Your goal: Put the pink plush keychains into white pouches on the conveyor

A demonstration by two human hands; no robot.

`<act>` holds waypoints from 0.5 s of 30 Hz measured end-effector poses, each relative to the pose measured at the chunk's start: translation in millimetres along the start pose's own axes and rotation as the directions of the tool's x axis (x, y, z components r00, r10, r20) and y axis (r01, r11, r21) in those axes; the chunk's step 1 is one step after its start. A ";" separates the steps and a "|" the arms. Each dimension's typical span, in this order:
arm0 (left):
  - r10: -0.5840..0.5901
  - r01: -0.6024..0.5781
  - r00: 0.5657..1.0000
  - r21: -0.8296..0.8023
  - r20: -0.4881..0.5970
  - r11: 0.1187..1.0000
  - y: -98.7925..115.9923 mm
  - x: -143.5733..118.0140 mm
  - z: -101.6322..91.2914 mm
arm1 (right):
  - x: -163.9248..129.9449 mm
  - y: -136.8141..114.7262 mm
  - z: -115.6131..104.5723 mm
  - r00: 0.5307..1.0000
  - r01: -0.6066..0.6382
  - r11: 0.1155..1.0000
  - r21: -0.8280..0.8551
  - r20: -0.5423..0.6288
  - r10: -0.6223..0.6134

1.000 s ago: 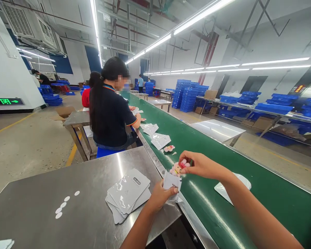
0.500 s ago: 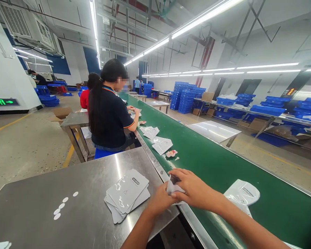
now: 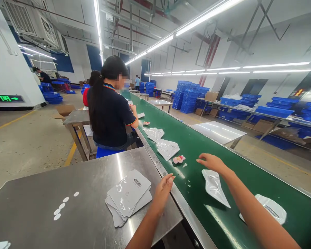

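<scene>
Right hand [image 3: 209, 162]: out over the green belt [image 3: 223, 145], fingers loosely spread, palm down, holding nothing.
Nearest to it: small pink toy [image 3: 178, 159] lying on the belt just left of the fingertips, not touched.
Below the wrist: shiny filled pouch [image 3: 215, 187] flat on the belt, free of the hand.
Further along: another white pouch [image 3: 271, 208] on the belt, partly behind the right forearm.
Left hand [image 3: 164, 186]: open and empty, fingers pointing up the line, over the edge of the steel surface [image 3: 41, 193] beside the belt rail.
Just beside it: stack of flat grey pouches [image 3: 128, 197] on the surface, close to the hand but apart.
Far left of the surface: a few round white stickers [image 3: 63, 204].
Up the belt: clear bags [image 3: 168, 148] lying near the toy.
Next station: a person in a dark shirt [image 3: 109, 110], hands at the belt.
</scene>
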State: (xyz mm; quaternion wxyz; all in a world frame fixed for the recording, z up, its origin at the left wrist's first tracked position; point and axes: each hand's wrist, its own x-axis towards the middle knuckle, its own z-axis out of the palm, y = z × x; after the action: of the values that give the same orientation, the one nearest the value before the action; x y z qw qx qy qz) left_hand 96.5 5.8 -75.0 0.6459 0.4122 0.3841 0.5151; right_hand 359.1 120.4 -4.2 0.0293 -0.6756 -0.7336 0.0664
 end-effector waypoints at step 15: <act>0.037 -0.029 0.992 0.070 -0.122 0.997 -11.4 5.5 -2.1 | 137.0 -195.6 46.9 0.962 0.260 0.952 -0.163 0.129 -0.241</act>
State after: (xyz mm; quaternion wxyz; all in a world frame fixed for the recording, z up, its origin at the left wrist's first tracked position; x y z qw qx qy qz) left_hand 99.5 10.0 -86.8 0.5979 0.4074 0.4337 0.5371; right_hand 148.0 238.8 -30.2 -0.0629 -0.5724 -0.8169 0.0325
